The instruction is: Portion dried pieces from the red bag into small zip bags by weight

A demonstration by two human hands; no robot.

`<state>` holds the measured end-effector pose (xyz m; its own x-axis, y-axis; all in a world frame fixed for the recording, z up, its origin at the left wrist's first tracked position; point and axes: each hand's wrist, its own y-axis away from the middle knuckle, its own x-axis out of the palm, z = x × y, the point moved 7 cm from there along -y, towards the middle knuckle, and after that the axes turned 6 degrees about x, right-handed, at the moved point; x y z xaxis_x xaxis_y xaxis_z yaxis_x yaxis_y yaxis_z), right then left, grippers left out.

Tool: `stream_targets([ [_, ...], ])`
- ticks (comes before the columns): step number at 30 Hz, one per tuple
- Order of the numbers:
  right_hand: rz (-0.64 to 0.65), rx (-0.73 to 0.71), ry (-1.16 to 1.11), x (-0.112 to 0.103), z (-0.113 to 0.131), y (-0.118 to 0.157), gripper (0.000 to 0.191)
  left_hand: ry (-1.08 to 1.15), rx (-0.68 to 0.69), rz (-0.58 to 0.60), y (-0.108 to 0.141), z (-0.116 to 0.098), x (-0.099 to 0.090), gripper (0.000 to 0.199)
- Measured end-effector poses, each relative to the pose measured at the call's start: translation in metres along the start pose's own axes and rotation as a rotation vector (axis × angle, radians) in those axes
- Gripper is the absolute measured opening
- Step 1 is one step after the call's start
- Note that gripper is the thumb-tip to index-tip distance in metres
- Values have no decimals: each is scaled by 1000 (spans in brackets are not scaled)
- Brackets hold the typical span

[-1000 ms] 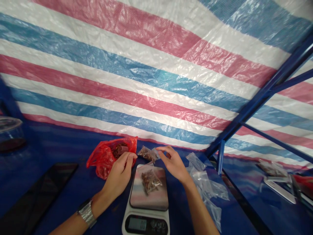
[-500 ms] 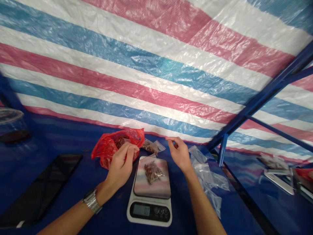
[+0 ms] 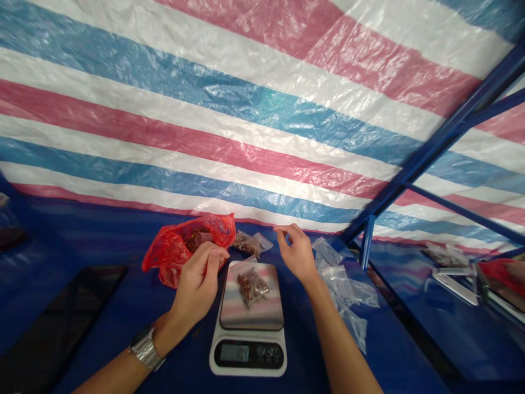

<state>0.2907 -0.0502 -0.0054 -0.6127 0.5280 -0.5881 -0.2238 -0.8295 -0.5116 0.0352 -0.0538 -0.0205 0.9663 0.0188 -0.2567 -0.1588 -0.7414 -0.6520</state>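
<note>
A small clear zip bag of brown dried pieces [image 3: 253, 287] lies on the steel plate of a white digital kitchen scale [image 3: 248, 369]. The scale's display shows digits that look like 104. At its left, my left hand [image 3: 199, 279] hovers with fingers curled and thumb against them, nothing visible in it. Just behind that hand is an open red plastic bag [image 3: 164, 251] of similar brown pieces, with a small translucent cup [image 3: 203, 237] inside. My right hand [image 3: 297, 253] is raised on the scale's other side, fingers loosely bent and apart, empty.
Another filled zip bag [image 3: 248, 243] rests behind the scale. Several flat clear bags [image 3: 344, 287] are spread beside my right forearm. A dark flat panel [image 3: 61, 323] lies at left. A blue metal frame [image 3: 404, 180] and striped tarp [image 3: 246, 131] bound the table; a second scale [image 3: 457, 287] stands at right.
The scale's display has gone from zero to digits like 104. Both hands stay almost still beside it, while the view shifts slightly.
</note>
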Motion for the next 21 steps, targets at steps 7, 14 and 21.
stream_targets([
  [7, 46, -17, 9, 5, 2, 1, 24, -18, 16, -2, 0, 1, -1, 34],
  [14, 89, -7, 9, 6, 5, 2, 24, -26, 22, 13, 0, 2, 0, 35],
  [21, 337, -7, -88, 24, 21, 11, 22, -30, 22, -6, -2, 0, -3, 34],
])
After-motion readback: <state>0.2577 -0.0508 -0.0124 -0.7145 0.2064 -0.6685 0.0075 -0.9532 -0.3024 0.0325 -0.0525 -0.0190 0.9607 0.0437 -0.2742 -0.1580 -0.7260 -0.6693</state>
